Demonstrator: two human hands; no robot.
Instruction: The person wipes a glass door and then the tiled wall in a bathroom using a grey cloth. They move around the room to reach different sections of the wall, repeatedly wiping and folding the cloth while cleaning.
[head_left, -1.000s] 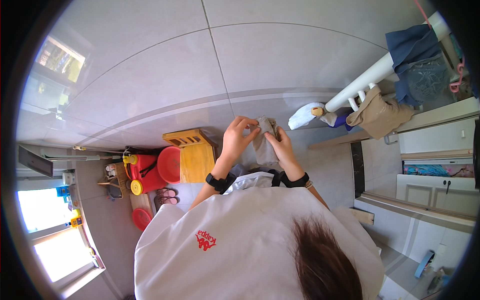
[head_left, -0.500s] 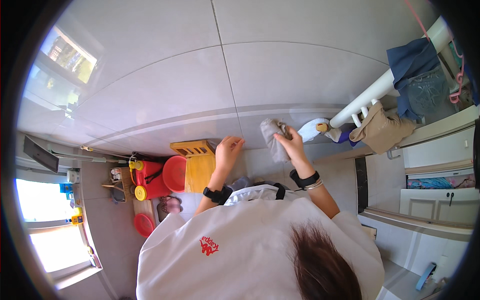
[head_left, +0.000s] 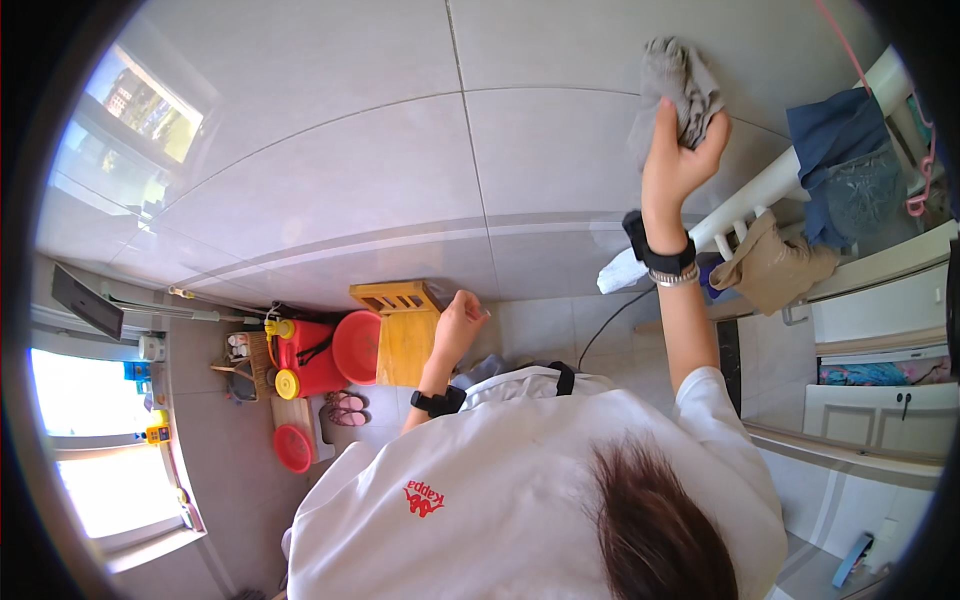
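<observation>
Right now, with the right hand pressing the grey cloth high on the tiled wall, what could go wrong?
1. The right hand holds the grey cloth mostly by its lower edge, so the loose part may slip and fall.
2. The arm is stretched far up while the left hand touches nothing, so balance may suffer.
3. The white rail with hanging clothes lies close beside the forearm; a sideways wipe could knock them.
</observation>
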